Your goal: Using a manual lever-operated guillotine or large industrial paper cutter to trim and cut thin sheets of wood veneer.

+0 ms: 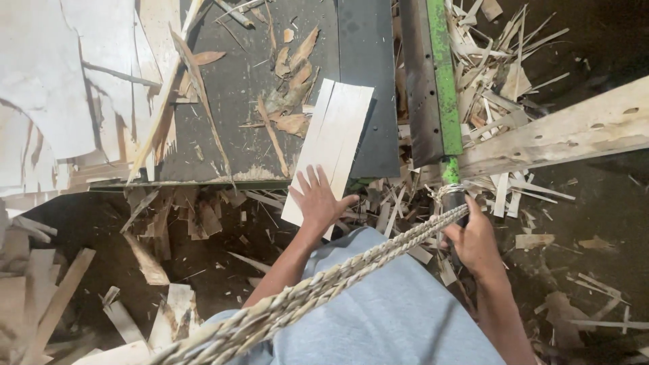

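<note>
Here my left hand (316, 199) presses flat, fingers spread, on veneer strips (331, 145) mid-frame; my right hand (473, 240) grasps the lever (451, 192) beside the braided rope (324, 287).

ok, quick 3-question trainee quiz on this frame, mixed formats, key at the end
1. True or false: the left hand lies flat on the pale veneer sheets.
2. What does the right hand grip? A) a loose wood strip B) the dark handle below the green blade bar C) the plank
3. Fill in: a braided ____ is tied around that lever, near the right hand.

Key: 1 true. 2 B, the handle. 3 rope.
</note>
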